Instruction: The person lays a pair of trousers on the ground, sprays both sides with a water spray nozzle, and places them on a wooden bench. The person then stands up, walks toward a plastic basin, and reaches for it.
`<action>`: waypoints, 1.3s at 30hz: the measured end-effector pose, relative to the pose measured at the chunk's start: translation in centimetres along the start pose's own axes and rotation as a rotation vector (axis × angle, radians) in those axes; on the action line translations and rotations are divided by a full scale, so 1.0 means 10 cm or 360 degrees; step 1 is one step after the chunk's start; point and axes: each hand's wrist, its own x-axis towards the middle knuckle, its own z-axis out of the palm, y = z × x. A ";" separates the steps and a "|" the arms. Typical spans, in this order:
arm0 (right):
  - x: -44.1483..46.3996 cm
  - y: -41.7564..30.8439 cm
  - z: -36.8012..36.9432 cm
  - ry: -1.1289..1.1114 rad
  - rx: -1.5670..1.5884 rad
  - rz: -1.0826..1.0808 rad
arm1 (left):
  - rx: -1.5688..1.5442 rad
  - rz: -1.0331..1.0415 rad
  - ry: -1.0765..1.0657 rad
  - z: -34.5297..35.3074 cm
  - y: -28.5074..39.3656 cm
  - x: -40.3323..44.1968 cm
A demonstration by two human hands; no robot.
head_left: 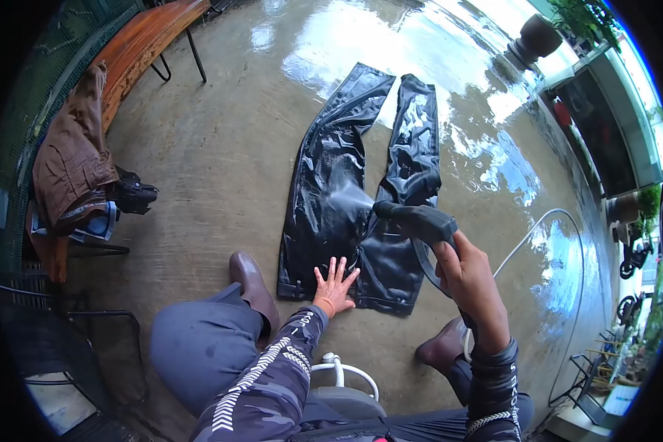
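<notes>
Black, wet, shiny trousers [324, 199] lie spread on the concrete floor, waistband toward me and legs pointing away. My left hand [335, 289] lies on them near the waistband, fingers spread, holding nothing. My right hand [464, 276] is wrapped round the grip of a black spray gun [420, 219], raised over the right side of the trousers. Its nozzle points left, and a white spray of water lands on the left leg. From the gun's area a pale hose [580, 258] loops over the floor at the right.
A wooden bench [136, 55] stands at the upper left, with a brown jacket [74, 166] at its near end. My brown boots [254, 291] flank the trousers' near end. A metal-framed chair [136, 346] is at lower left. Puddles [493, 162] cover the floor at upper right.
</notes>
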 end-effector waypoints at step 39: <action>-0.56 1.04 -0.72 0.0273 -0.0299 0.0128 | 0.0165 0.0683 -0.0112 0.05 1.11 0.43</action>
